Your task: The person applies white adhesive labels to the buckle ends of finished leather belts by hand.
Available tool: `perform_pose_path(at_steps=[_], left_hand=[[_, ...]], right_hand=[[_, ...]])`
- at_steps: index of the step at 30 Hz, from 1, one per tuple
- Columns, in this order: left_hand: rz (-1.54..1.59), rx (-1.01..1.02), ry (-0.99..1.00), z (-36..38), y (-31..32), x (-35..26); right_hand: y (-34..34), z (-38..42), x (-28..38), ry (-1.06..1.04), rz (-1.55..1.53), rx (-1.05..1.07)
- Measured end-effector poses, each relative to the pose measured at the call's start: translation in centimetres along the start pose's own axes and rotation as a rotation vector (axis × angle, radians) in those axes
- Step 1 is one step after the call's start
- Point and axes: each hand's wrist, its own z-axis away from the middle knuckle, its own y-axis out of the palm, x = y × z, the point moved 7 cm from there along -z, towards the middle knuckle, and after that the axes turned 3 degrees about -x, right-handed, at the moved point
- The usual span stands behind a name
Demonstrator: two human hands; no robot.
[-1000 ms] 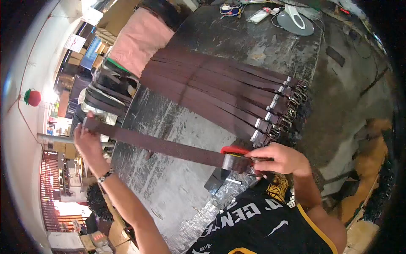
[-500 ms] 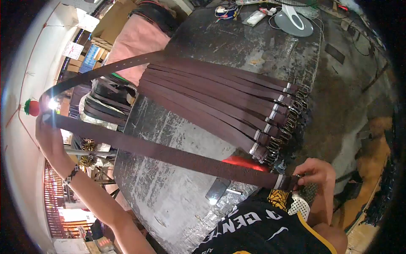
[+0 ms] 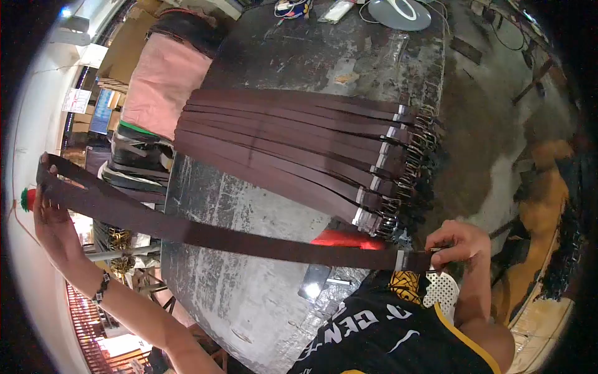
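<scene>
A dark brown belt [image 3: 249, 244] stretches across the near side of the table between my hands. At the far left, my left hand [image 3: 53, 209] is closed round its raised, looped end. My right hand [image 3: 460, 243] pinches the buckle end, beside a pale band [image 3: 399, 260] round the strap. Beyond it, several brown belts [image 3: 268, 128] lie side by side on the table, fanned out, with pale bands near their metal buckles [image 3: 408, 168] at the right.
On the dark worn table [image 3: 212, 311] lie a red item [image 3: 349, 239], a phone-like object [image 3: 314, 280] and a grey round base [image 3: 402, 14] at the back. Left of the table, pink cloth [image 3: 165, 81] covers a stack near black belts [image 3: 134, 171]. Cardboard [image 3: 128, 50] stands behind.
My left hand has moved left and down, and the belt's free end no longer trails over the belts on the table. My right hand still holds the buckle end. The view has shifted.
</scene>
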Motion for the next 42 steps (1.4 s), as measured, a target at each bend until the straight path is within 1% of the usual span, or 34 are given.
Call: perform_pose_path(at_steps=[1, 2, 5, 6, 7, 8, 9, 10, 11, 12, 13, 14, 15, 18, 21, 22, 23, 25, 26, 27, 28, 29, 30, 32, 35, 36, 39, 42], left_hand=[[0.018, 0.029, -0.030, -0.3, 0.0, 0.6], [0.024, -0.058, -0.082, -0.5, -0.6, 1.6], [-0.004, -0.117, -0.173, -2.3, -2.0, 4.6], [-0.027, -0.179, -0.156, -2.9, -2.0, 5.6], [-0.050, 0.008, -0.170, -5.1, -3.5, 7.5], [-0.072, 0.197, -0.176, -7.0, -5.0, 9.4], [0.135, 0.201, -0.240, -8.1, -4.7, 10.9], [-0.029, 0.103, -0.230, -8.6, -4.2, 11.9], [-0.191, 0.004, -0.219, -9.1, -3.6, 13.0], [0.066, 0.101, -0.377, -12.1, -5.6, 16.3], [0.049, 0.049, -0.357, -13.3, -5.4, 17.2], [0.034, -0.003, -0.341, -14.2, -5.0, 18.0], [0.020, -0.057, -0.326, -15.0, -4.6, 18.5], [0.054, -0.121, -0.140, -17.1, -2.2, 17.3], [-0.212, -0.012, 0.105, -19.7, -2.6, 19.0], [-0.162, -0.066, 0.072, -19.0, -1.7, 20.2], [-0.319, -0.005, 0.120, -18.2, -0.7, 21.8], [-0.935, 0.273, 0.429, -14.8, 0.8, 27.4], [-0.971, 0.389, 0.393, -12.5, 1.1, 31.2], [-0.488, 0.449, -0.069, -10.6, -0.3, 37.7], [-0.020, 0.304, -0.497, -8.1, -2.1, 44.0], [-0.302, 0.117, -0.599, -2.4, 0.6, 42.3], [-0.356, 0.132, -0.618, 0.9, 1.1, 44.4], [-0.357, 0.159, -0.553, 7.4, 0.6, 48.2], [-0.298, 0.074, -0.435, 18.3, -1.1, 49.6], [-0.254, -0.050, -0.650, 21.9, 0.3, 45.7], [-0.230, -0.135, -0.741, 29.8, -1.8, 43.1], [-0.235, -0.219, -0.726, 36.4, -5.5, 41.3]], right_hand=[[-0.1, -0.1, -0.2, 0.006, 0.007, -0.001], [-0.4, -0.2, 0.2, -0.017, 0.038, -0.010], [-1.0, -0.5, 1.1, -0.092, 0.117, -0.065], [-1.3, -0.8, 1.0, -0.118, 0.134, -0.099], [-1.6, -1.0, 1.2, -0.144, 0.151, -0.130], [-1.7, -1.4, 1.4, -0.128, 0.074, -0.174], [-1.6, -2.1, 2.0, -0.114, -0.004, -0.215], [-1.5, -2.7, 2.5, -0.100, -0.079, -0.255], [-1.7, -3.4, 2.9, -0.095, -0.070, -0.281], [-2.1, -4.2, 3.1, -0.090, -0.060, -0.308], [-2.4, -5.1, 3.4, -0.082, -0.051, -0.336], [-2.5, -6.0, 4.2, -0.162, 0.003, -0.382], [-2.8, -6.7, 4.5, -0.184, 0.004, -0.412], [-4.0, -8.5, 4.4, -0.248, 0.003, -0.488], [-5.5, -9.3, 2.4, -0.206, -0.006, -0.496], [-6.2, -9.1, 1.7, -0.203, 0.029, -0.544], [-6.8, -8.9, 0.8, -0.200, 0.064, -0.592], [-7.6, -7.9, -0.4, -0.172, 0.073, -0.655], [-7.7, -7.3, -0.9, -0.148, 0.049, -0.672], [-7.9, -6.6, -1.4, -0.125, 0.026, -0.690], [-8.0, -6.0, -1.9, -0.109, 0.022, -0.691], [-8.1, -5.3, -2.5, -0.095, 0.015, -0.696], [-8.2, -4.8, -2.9, -0.081, 0.005, -0.702], [-8.1, -4.0, -3.7, -0.064, 0.015, -0.715], [-7.4, -3.5, -3.6, -0.054, 0.027, -0.719], [-7.2, -3.5, -3.4, -0.052, 0.035, -0.712], [-7.3, -4.5, -4.0, -0.080, 0.058, -0.672], [-7.4, -6.7, -3.6, -0.098, 0.157, -0.575]])
